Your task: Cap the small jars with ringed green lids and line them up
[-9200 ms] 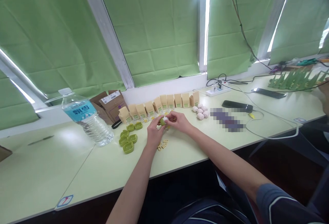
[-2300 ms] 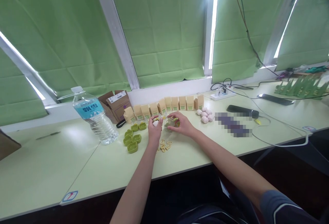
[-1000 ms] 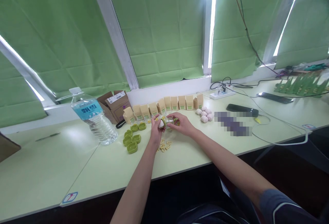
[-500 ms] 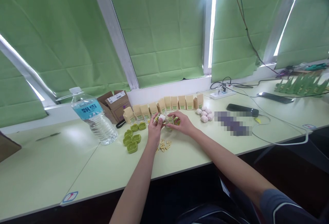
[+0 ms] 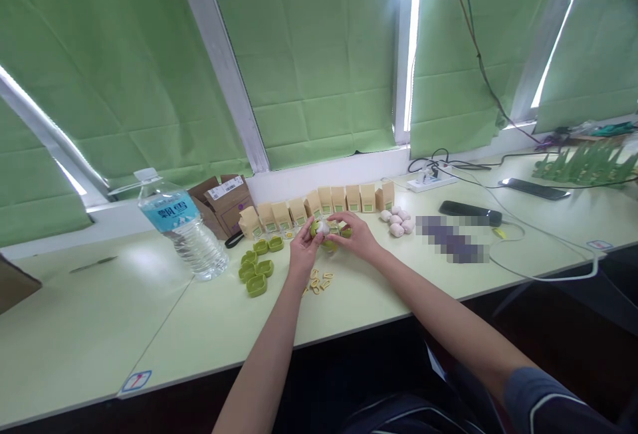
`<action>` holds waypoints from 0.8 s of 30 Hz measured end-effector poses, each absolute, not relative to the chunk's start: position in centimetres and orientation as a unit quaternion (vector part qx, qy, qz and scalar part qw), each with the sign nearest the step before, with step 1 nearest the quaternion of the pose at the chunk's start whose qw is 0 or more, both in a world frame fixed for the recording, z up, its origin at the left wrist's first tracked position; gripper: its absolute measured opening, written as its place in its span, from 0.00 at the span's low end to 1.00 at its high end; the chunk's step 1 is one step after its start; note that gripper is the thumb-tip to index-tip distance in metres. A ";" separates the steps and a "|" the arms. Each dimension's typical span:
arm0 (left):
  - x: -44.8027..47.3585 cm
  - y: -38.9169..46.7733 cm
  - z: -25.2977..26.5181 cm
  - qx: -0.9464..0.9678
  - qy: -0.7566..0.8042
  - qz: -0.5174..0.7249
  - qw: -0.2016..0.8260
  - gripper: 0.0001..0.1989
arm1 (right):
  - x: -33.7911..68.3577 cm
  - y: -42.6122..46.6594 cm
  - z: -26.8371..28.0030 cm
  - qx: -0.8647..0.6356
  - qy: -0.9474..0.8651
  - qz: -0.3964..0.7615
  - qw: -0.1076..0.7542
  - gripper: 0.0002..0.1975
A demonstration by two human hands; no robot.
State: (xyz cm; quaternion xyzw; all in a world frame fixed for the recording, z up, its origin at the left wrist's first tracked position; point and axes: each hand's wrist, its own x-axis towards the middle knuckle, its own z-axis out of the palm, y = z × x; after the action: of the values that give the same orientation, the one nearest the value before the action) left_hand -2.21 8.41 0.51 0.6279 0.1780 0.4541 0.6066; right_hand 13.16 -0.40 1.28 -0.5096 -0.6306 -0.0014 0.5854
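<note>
My left hand point(image 5: 303, 249) is closed around a small green holder, with a rounded white piece point(image 5: 323, 227) at its opening. My right hand point(image 5: 357, 238) curls in from the other side, its thumb and fingers on a small clear piece point(image 5: 335, 226) that is partly hidden. The two hands almost meet above the table. Below them lie several small yellow rings point(image 5: 316, 282). Left of my left hand sit several green shaped cups point(image 5: 256, 286). A cluster of pale pink-white rounded pieces point(image 5: 397, 228) rests right of my right hand.
Small tan paper boxes point(image 5: 367, 198) stand in a row behind my hands. At the left are a large water bottle point(image 5: 184, 228) and a brown carton point(image 5: 224, 205). A black phone point(image 5: 470, 213), a power strip point(image 5: 431, 180) and loose cables lie to the right.
My left hand has turned and shifted slightly right, bringing the white piece against the clear piece. My right hand has moved only slightly.
</note>
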 end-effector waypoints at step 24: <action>-2.2 8.6 0.4 0.645 0.182 0.461 0.582 0.35 | 13.3 -0.2 1.1 -0.515 -0.621 0.006 0.590 0.20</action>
State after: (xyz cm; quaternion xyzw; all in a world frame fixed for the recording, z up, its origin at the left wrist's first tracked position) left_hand -2.20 8.60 0.44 0.6449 0.1823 0.4611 0.5816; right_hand 13.25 -0.20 1.10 -0.5152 -0.6214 0.0065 0.5903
